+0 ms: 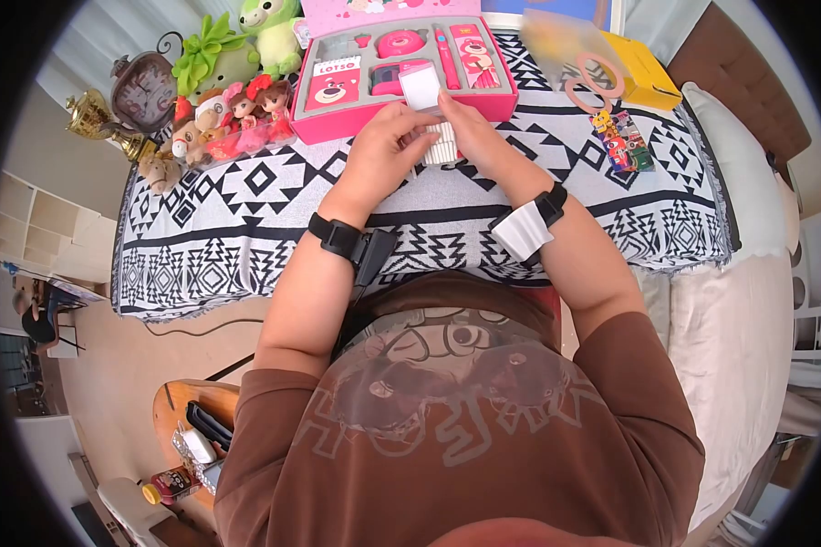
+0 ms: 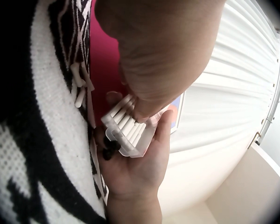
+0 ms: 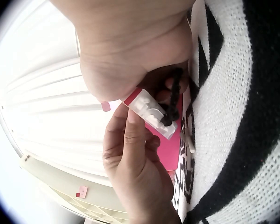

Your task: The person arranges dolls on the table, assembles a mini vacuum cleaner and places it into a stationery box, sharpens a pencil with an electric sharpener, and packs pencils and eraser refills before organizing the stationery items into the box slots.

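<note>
A small clear box (image 2: 141,148) of white sticks (image 1: 441,146) is in my right hand (image 1: 479,141), its fingers around the box. The box's white lid (image 1: 420,88) stands raised beyond the sticks. My left hand (image 1: 383,150) bends over the box from the other side, thumb and fingers pinching at the sticks (image 2: 128,126). The left wrist view shows my left hand (image 2: 163,56) above and my right palm (image 2: 135,172) beneath the box. Against the box, by my right fingers, is a black twisted item (image 3: 175,98). The sticks under my left fingertips are partly hidden.
Loose white sticks (image 2: 79,86) lie on the patterned cloth (image 1: 283,219). Behind my hands is a pink gift set (image 1: 315,128). Dolls and plush toys (image 1: 237,114) stand at left, with trophies (image 1: 91,114) beside them. Colourful packets (image 1: 623,141) and a yellow box (image 1: 643,73) lie at right.
</note>
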Motion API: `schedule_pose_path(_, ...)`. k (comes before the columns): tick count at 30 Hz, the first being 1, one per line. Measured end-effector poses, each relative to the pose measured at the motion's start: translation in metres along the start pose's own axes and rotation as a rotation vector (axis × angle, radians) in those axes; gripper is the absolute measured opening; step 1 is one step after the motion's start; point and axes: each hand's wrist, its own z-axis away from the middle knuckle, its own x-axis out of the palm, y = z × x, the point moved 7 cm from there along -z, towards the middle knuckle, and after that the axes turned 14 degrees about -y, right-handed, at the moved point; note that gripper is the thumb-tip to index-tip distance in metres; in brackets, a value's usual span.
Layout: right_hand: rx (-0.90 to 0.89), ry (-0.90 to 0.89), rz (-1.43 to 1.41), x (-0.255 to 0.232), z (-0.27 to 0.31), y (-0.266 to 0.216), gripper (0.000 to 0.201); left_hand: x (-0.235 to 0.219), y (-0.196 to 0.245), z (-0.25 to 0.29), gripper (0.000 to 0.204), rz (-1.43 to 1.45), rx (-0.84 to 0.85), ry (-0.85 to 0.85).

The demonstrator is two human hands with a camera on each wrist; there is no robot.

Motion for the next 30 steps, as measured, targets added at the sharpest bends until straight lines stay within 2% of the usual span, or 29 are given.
schedule_pose_path(3,-0.006,0.014,-0.015,0.000,0.002,-0.002,0.057,-0.007,-0.002,0.001,0.016,-0.040,0.034,0.091)
schedule_pose_path(5,-0.021,0.033,-0.036,-0.002,0.001,-0.004,0.058,-0.018,-0.011,0.004,0.012,0.076,-0.015,0.242)
schedule_pose_path(7,-0.002,0.085,-0.051,-0.009,0.001,0.000,0.060,-0.023,-0.016,0.007,0.008,0.042,-0.078,0.276)
schedule_pose_path(9,-0.021,0.101,-0.045,-0.013,0.002,0.001,0.060,-0.021,-0.029,0.007,0.012,-0.080,-0.263,0.139)
schedule_pose_path(10,-0.041,0.114,-0.039,-0.014,0.002,-0.001,0.061,-0.021,-0.029,0.008,0.012,-0.080,-0.263,0.140)
schedule_pose_path(12,-0.046,0.126,-0.054,-0.013,0.001,-0.001,0.061,-0.007,-0.032,0.006,0.013,-0.261,-0.331,-0.069)
schedule_pose_path(13,-0.051,0.141,-0.070,-0.013,0.002,-0.001,0.060,-0.006,-0.032,0.008,0.013,-0.261,-0.331,-0.070)
schedule_pose_path(15,-0.051,0.125,-0.066,-0.015,0.002,0.000,0.061,0.003,-0.031,0.009,0.016,-0.299,-0.322,-0.194)
schedule_pose_path(22,-0.031,0.113,-0.048,-0.013,0.004,-0.003,0.060,0.007,-0.036,0.008,0.015,-0.075,-0.355,-0.230)
schedule_pose_path(24,-0.044,0.104,-0.043,-0.014,0.001,0.000,0.060,0.000,-0.034,0.007,0.013,-0.007,-0.292,-0.105)
schedule_pose_path(28,-0.056,0.143,-0.032,-0.017,0.000,0.001,0.061,-0.007,-0.032,0.007,0.011,0.092,-0.337,0.005)
schedule_pose_path(30,-0.028,0.114,-0.056,-0.013,0.000,0.001,0.061,-0.016,-0.029,0.006,0.011,0.099,-0.278,0.113)
